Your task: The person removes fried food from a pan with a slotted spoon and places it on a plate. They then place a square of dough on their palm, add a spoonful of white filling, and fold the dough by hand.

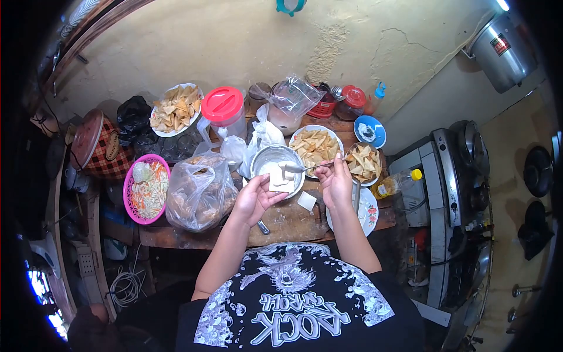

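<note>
My left hand (255,198) holds a flat white square piece (281,180) over a metal bowl (255,166) with white contents. Between the fingers of my right hand (336,182) is the handle of a spoon (293,168), its tip at the white square. What lies on the spoon is too small to tell. Another white square (307,200) rests on the wooden table, right of the bowl. Behind my right hand stand a plate of golden triangular pastries (316,146) and a smaller heap of similar pastries (363,161). A flowered plate (369,211) is beside my right wrist.
Left on the table (176,237) are a pink basket of shredded vegetables (146,193), a filled plastic bag (199,193) and a red-lidded pitcher (224,108). Another pastry plate (176,110) stands behind. A yellow-capped bottle (396,185) and stove (463,176) are at right.
</note>
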`<state>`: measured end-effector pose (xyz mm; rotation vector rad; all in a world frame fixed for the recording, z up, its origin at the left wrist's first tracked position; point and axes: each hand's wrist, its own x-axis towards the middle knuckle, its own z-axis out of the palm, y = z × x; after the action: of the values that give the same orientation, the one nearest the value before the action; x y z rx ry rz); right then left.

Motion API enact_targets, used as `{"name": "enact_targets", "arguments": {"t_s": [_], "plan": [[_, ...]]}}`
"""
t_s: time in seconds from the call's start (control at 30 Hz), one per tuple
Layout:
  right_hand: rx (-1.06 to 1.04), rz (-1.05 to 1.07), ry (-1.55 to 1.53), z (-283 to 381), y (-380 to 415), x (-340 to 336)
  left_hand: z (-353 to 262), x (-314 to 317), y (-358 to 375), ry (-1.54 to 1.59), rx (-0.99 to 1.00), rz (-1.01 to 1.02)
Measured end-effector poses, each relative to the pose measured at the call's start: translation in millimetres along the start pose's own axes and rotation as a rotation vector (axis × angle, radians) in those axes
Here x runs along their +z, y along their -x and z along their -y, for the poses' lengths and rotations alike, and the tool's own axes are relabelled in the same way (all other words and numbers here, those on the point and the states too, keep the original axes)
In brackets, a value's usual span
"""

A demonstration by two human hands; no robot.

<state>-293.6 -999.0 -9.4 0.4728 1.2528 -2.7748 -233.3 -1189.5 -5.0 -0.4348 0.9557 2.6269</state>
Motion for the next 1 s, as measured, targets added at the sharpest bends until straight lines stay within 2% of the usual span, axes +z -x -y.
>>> {"name": "enact_targets", "arguments": {"t_s": [0.13,0.23,0.43,0.53,0.63,0.73,1.0], "plan": [[0.115,-0.085,-0.087,-11,-8,-9,5,-2,-2,-0.008,-0.014,-0.009],[0.184,-0.069,-0.177,-20,-11,-17,8,-1,-3,-0.014,-0.015,-0.011],[0.124,-0.151,-0.19,-24,-8,-9,16,-8,-6,0.009,-0.049,0.003],[0.032,-0.133,-0.169,-19,-7,-1,17,-7,-5,0.017,-0.06,0.001],[-0.054,-0.212,-0.123,-13,-1,14,18,-8,-5,0.014,-0.057,0.0],[-0.118,-0.142,-0.097,-17,-6,7,19,-7,-4,0.014,-0.052,-0.013],[-0.005,-0.134,-0.1,-22,-8,12,21,-11,-4,0.047,-0.054,0.012]]}}
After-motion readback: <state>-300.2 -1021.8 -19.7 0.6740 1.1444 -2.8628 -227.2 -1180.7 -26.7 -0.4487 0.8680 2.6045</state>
